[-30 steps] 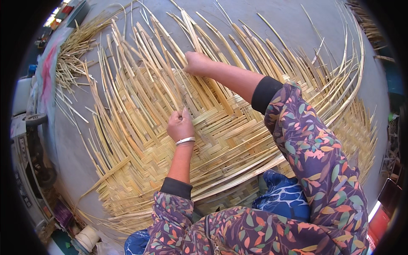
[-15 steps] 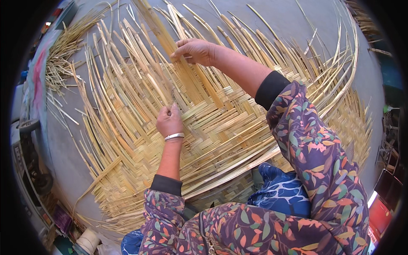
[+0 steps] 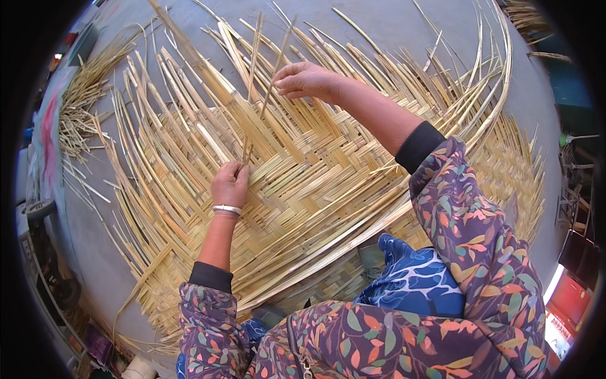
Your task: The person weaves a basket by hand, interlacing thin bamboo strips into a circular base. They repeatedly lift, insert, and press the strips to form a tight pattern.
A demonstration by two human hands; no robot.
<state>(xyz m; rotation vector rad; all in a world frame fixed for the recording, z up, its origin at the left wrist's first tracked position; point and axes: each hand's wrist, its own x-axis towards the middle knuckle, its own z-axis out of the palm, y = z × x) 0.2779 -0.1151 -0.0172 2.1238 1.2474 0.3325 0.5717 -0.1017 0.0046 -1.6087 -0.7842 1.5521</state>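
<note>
A large mat (image 3: 309,215) of split reed is partly woven in a zigzag pattern before me, with long loose strips fanning out at its far side. My left hand (image 3: 230,187), a silver bangle at its wrist, is closed at the woven edge, pinching the lower ends of narrow reed strips (image 3: 251,82) that rise upright. Farther off and to the right, my right hand (image 3: 305,82) has its thumb and fingers together at another thin reed strip (image 3: 267,96). A broad reed strip (image 3: 211,77) slants away to the left of both.
A pile of loose reeds (image 3: 88,95) lies on the grey floor (image 3: 372,25) at the far left. A wheeled thing (image 3: 47,252) stands at the left edge, a red object (image 3: 570,300) at the lower right. Long reeds (image 3: 502,88) curve up on the right.
My right hand has left the broad strip and now is at a thin one. Narrow strips now stand up from my left hand. The whole view has shifted slightly.
</note>
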